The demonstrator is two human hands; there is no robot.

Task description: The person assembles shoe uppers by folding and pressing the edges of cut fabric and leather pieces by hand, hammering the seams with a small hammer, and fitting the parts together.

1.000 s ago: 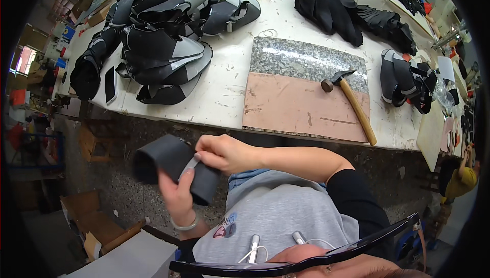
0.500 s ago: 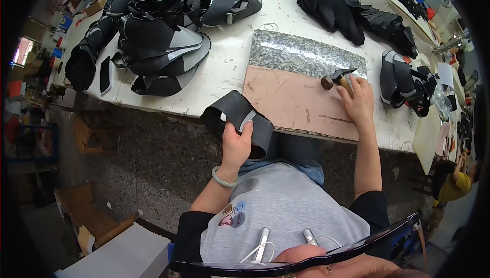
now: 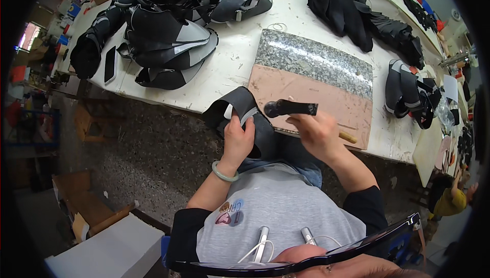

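My left hand (image 3: 238, 139) grips a black shoe upper (image 3: 263, 136) with a light grey patch, thumb and fingers pinched on its edge. The piece is curved into a loop and overhangs the table's front edge beside a pinkish-brown mat (image 3: 286, 83). My right hand (image 3: 320, 134) is closed round the wooden handle of a hammer (image 3: 300, 108). Its dark head is raised over the front of the mat, just right of the upper. Under the mat lies a speckled grey stone slab (image 3: 316, 56).
A pile of black and grey shoe uppers (image 3: 168, 38) covers the table's left side, with a phone (image 3: 110, 64) by it. Black fabric pieces (image 3: 339, 10) lie at the back. More uppers (image 3: 406, 91) sit at right. A person in yellow (image 3: 450, 199) is at far right.
My right hand has taken the hammer up off the mat and brought it left and nearer, toward the upper. My left hand keeps its hold. The view has shifted slightly.
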